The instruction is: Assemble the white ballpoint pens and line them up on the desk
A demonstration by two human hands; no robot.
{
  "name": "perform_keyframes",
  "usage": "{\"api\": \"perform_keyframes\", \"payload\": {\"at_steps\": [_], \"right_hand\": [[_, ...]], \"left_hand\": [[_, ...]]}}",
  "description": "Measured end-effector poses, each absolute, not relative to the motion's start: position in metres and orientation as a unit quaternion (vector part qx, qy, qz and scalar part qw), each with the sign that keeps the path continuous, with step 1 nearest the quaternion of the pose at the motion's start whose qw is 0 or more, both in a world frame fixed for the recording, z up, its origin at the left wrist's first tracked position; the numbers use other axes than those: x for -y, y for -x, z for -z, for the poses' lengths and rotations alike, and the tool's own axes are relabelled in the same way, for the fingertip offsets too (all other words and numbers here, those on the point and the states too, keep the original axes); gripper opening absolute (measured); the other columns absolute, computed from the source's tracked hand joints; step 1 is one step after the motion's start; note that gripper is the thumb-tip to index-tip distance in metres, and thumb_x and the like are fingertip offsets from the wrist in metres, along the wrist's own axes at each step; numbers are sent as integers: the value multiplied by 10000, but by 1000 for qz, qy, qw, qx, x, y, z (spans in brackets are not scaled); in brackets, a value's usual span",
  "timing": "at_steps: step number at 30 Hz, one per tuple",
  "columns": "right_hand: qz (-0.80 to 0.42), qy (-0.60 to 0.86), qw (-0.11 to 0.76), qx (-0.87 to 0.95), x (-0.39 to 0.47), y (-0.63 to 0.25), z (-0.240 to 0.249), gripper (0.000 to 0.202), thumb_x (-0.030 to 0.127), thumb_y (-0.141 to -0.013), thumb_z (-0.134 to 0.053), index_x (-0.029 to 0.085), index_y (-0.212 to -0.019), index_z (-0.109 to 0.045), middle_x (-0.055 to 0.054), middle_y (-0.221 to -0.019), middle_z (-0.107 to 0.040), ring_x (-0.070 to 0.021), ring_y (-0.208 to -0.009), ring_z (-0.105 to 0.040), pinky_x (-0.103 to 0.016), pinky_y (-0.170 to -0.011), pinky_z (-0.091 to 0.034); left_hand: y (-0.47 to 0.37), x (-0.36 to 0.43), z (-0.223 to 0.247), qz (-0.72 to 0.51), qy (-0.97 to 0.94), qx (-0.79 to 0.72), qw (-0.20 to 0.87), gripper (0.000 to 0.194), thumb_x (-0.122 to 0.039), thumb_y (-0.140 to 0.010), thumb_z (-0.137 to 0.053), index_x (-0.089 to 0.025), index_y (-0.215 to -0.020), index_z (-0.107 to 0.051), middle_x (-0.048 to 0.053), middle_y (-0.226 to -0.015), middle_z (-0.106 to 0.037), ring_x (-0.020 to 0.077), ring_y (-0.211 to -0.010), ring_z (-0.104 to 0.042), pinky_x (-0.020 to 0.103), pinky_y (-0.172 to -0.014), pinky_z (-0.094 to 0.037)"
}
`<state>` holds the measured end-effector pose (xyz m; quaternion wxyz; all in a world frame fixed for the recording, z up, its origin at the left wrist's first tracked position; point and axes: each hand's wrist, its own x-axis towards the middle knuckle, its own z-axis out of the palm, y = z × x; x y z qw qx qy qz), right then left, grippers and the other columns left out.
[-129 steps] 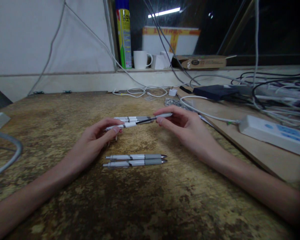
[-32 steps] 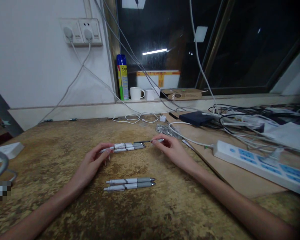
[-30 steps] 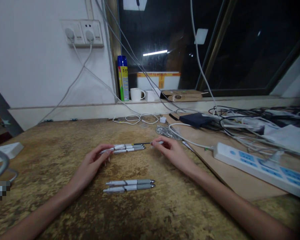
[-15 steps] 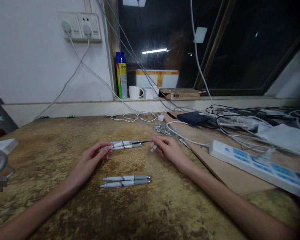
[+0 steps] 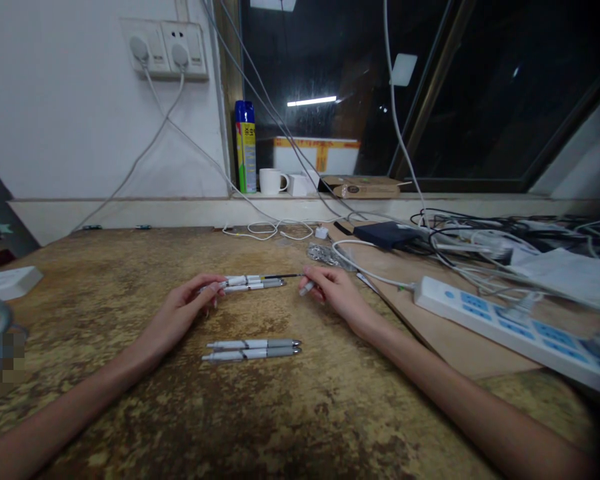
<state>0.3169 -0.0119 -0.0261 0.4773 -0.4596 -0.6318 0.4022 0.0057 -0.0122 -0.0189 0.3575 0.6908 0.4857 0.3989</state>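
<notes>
My left hand [image 5: 193, 297] pinches the white pen barrel [image 5: 243, 280] between thumb and fingers, just above the table. A thin dark refill [image 5: 281, 276] runs out of the barrel's right end towards my right hand [image 5: 334, 292]. The fingertips of my right hand are closed on the refill's tip. A short pale pen piece [image 5: 307, 288] is also tucked in my right hand. Right beside the barrel lies a whole white pen [image 5: 255, 286] with a grey grip. Nearer to me, two similar pens, an upper one [image 5: 255, 345] and a lower one [image 5: 253, 355], lie side by side.
A white power strip [image 5: 510, 327] lies on a brown board [image 5: 460, 347] at the right, with tangled cables behind. A crumpled clear bag [image 5: 325, 253] sits beyond my right hand. On the sill stand a spray can [image 5: 246, 150] and a white mug [image 5: 271, 181].
The view has shifted slightly, so the table things sit a little higher. A longer stretch of dark refill shows between the barrel and my right hand. Both hands keep their hold.
</notes>
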Motion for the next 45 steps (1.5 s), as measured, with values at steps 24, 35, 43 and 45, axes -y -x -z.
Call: {"api": "perform_keyframes", "payload": {"at_steps": [24,35,43,45], "right_hand": [[-396,458,468,644,13,-315,22,480,609,-939,-533,181,-856,-733,24,-603,-449,-145,-572,-391,-284,-545,-268],[-375,466,473,647,13,-314,22,367,546,-903,-608,194,-880,-708,25,-639,-486,-146,-608,-425,-278,-565,-281],[-365,479,473,644,13,-314,24,353,535,-879,-643,195,-931,-721,22,-650,-502,-147,-604,-421,-273,-550,-276],[-354,481,478,645,14,-314,22,349,535,-876,-649,198,-920,-726,11,-675,-536,-153,-621,-434,-276,-562,-294]], "left_hand": [[-10,18,14,-390,-682,-498,368,458,-592,-915,-612,-208,-1143,-709,19,-871,-668,179,-745,-556,262,-661,-404],[-12,20,9,-394,-682,-505,353,470,-595,-883,-637,-215,-1137,-748,46,-921,-719,210,-793,-594,279,-691,-430],[-7,16,18,-384,-693,-489,365,425,-567,-937,-602,-220,-1155,-715,23,-900,-688,187,-761,-558,262,-661,-396],[-7,16,18,-384,-694,-487,365,431,-570,-935,-600,-218,-1157,-712,17,-865,-671,186,-744,-545,262,-651,-390]]}}
